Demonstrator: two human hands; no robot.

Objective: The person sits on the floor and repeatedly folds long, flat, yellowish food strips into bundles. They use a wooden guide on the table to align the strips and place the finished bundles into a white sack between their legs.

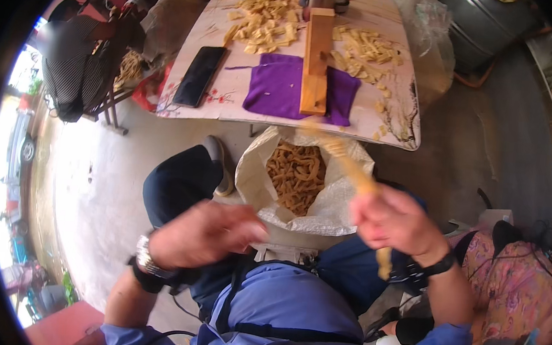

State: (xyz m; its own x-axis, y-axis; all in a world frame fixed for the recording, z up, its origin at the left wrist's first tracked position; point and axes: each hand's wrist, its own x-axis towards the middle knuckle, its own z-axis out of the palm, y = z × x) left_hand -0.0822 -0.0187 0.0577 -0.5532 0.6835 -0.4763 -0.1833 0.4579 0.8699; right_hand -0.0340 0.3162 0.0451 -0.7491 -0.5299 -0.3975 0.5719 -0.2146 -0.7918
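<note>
My right hand (396, 221) is closed around a long, pale yellow, knobbly strip (349, 166). The strip slants up across the sack toward the table edge, and its other end shows below my fist. Motion blurs it. My left hand (203, 235), also blurred, hovers in front of my body with nothing visible in it; its finger position is unclear. Between my knees stands a white woven plastic sack (341, 207), its mouth rolled open, holding many brown, curled strips (297, 176).
On the floral-topped table (270, 116) lie a wooden block (317, 64) over a purple cloth (278, 87), a smartphone (199, 76), and cut yellow pieces in a left pile (268, 21) and a right pile (370, 51). One person (83, 60) sits left; another (510, 288) is close at right.
</note>
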